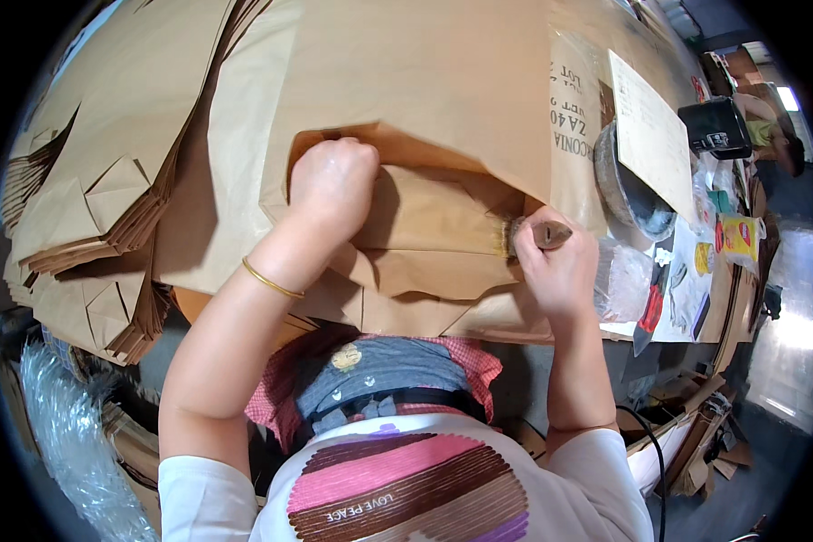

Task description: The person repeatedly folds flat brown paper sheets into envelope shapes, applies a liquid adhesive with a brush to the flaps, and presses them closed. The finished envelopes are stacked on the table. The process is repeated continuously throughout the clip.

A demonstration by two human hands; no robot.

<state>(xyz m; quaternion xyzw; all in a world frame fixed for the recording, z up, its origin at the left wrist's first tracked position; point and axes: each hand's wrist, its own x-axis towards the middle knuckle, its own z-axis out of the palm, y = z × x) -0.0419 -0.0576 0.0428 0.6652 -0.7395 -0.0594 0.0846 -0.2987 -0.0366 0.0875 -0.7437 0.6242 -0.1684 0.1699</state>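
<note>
My left hand (332,181) presses as a closed fist on the folded flap of a brown paper bag (425,244) lying on the table. My right hand (556,262) grips a wooden-handled brush (526,235), its bristles touching the bag's fold at the right. A large sheet of brown paper (406,81) lies over the top of the bag. A thin gold bangle is on my left wrist.
Stacks of folded brown paper bags (108,208) fill the left side. A round bowl (632,194), a paper sheet (650,131), a black device (715,126), a clear plastic bag and small packets sit at the right. Cardboard scraps lie on the floor (696,443).
</note>
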